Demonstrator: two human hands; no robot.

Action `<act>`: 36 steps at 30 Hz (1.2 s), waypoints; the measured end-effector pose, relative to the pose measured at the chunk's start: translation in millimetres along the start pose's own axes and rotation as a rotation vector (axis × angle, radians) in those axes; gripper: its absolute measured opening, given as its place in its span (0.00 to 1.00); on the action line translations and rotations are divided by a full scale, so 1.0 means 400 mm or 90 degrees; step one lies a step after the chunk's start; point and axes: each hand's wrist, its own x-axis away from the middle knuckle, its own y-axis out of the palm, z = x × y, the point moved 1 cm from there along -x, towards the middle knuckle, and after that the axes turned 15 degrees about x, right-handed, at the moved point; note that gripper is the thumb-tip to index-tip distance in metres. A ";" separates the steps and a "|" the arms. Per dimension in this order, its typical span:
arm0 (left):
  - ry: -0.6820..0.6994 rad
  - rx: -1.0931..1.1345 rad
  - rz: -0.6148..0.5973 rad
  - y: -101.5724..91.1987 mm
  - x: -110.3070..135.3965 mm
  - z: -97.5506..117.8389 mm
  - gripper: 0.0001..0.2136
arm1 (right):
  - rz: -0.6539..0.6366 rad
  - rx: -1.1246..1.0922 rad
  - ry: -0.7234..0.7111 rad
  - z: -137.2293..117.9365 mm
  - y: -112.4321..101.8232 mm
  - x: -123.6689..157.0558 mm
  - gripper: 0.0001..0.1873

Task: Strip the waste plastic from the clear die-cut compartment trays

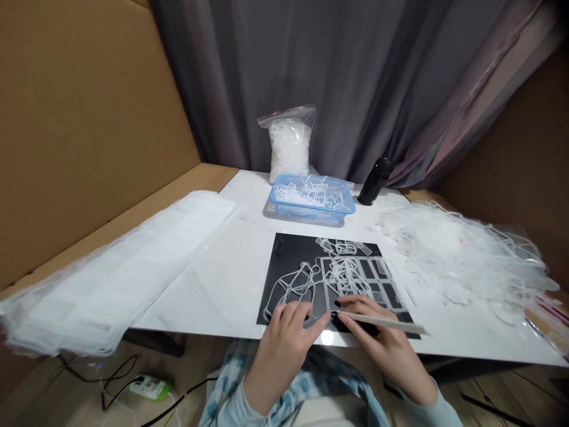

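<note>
A clear plastic sheet with white-outlined cut shapes (373, 270) lies on a black mat (291, 246) in front of me. My left hand (288, 329) rests at its near edge, fingers bent and spread, thumb stretched right and pressing down. My right hand (377, 332) pinches a long, thin whitish strip (395, 323) between thumb and fingers. The strip points right, its left end close to my left thumb. Whether it is a tool or a piece of plastic is unclear. Loose white outline scraps (349, 276) lie tangled on the sheet.
A blue basket (311, 207) of small white pieces stands behind the mat, before a filled clear bag (290, 145). A black bottle (376, 181) is at back right. Stacked translucent sheets (128, 273) lie left; a heap of stringy plastic scraps (457, 255) lies right.
</note>
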 end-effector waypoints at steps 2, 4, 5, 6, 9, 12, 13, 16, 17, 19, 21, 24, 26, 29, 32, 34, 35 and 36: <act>0.000 0.002 0.005 -0.001 -0.003 -0.001 0.19 | -0.002 0.005 -0.006 0.001 0.001 0.000 0.11; -0.004 0.004 -0.002 -0.001 -0.004 0.000 0.19 | 0.002 0.023 -0.028 -0.001 -0.001 0.000 0.10; -0.007 0.006 -0.009 -0.001 -0.004 0.000 0.19 | 0.005 0.039 -0.047 -0.004 -0.001 -0.001 0.10; -0.009 0.007 -0.016 -0.001 -0.004 0.001 0.20 | 0.007 0.062 -0.075 -0.008 -0.001 -0.001 0.10; -0.018 0.012 -0.037 0.000 -0.002 0.002 0.23 | 0.028 0.187 -0.177 -0.016 0.011 0.004 0.11; -0.028 0.020 -0.056 0.000 -0.003 0.002 0.23 | 0.111 0.327 -0.234 -0.014 0.042 0.016 0.13; -0.029 0.023 -0.062 0.000 -0.004 0.002 0.23 | 0.136 0.352 -0.229 -0.011 0.054 0.019 0.13; -0.036 0.029 -0.093 -0.001 -0.007 0.000 0.24 | 0.171 0.366 -0.187 0.001 0.076 0.021 0.14; -0.041 0.031 -0.102 -0.001 -0.007 0.000 0.25 | 0.183 0.366 -0.181 0.006 0.075 0.019 0.14; -0.046 0.039 -0.111 -0.001 -0.009 -0.001 0.26 | 0.203 0.374 -0.182 0.018 0.060 0.011 0.12; -0.045 0.049 -0.107 -0.001 -0.009 -0.002 0.27 | 0.213 0.393 -0.162 0.035 0.030 0.001 0.09; -0.044 0.053 -0.104 0.001 -0.007 -0.003 0.28 | 0.265 0.423 -0.061 0.070 -0.023 -0.009 0.09; -0.048 0.052 -0.103 0.002 -0.005 -0.004 0.28 | 0.347 0.449 0.021 0.093 -0.055 -0.009 0.11; -0.052 0.053 -0.102 0.005 -0.003 -0.005 0.30 | 0.470 0.488 0.127 0.121 -0.090 -0.004 0.14; -0.048 0.054 -0.091 0.008 -0.002 -0.005 0.32 | 0.528 0.472 0.179 0.137 -0.112 0.002 0.14; -0.045 0.055 -0.083 0.008 -0.002 -0.005 0.33 | 0.503 0.420 0.160 0.144 -0.117 0.003 0.14; -0.042 0.056 -0.081 0.007 -0.001 -0.004 0.32 | 0.464 0.385 0.138 0.147 -0.115 0.003 0.14; -0.038 0.058 -0.081 0.005 -0.001 -0.004 0.32 | 0.414 0.348 0.115 0.148 -0.111 0.001 0.14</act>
